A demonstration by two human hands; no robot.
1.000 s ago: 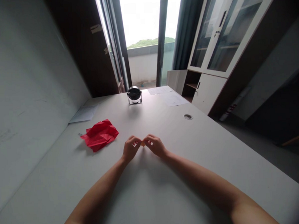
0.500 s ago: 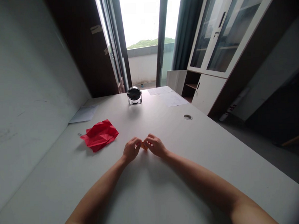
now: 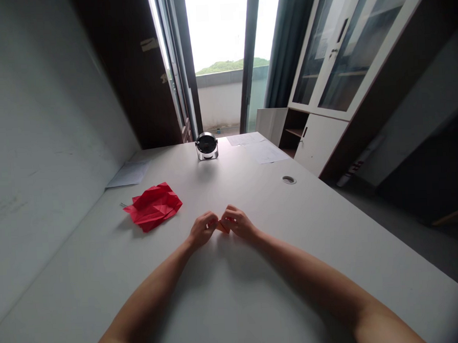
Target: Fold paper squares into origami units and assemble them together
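Observation:
A small piece of folded orange paper [image 3: 223,227] is between my two hands, just above or on the white table [image 3: 235,294]; its contact with the tabletop is hard to make out. My left hand [image 3: 203,229] pinches its left side with closed fingers. From the other side, my right hand [image 3: 237,223] grips the paper, fingers curled and hiding part of it. Off to the left lies a creased sheet of red paper [image 3: 154,207], touched by neither hand.
A round black device on a silver stand [image 3: 206,146] is at the table's far end. White sheets [image 3: 268,152] lie at the back right, another paper [image 3: 129,174] by the left wall. A cable hole [image 3: 289,179] opens on the right. Cabinets [image 3: 323,141] stand beyond.
The orange paper has turned slightly, and more of its lower edge shows between my fingers. Both hands keep nearly the same place. The whole view has shifted a little.

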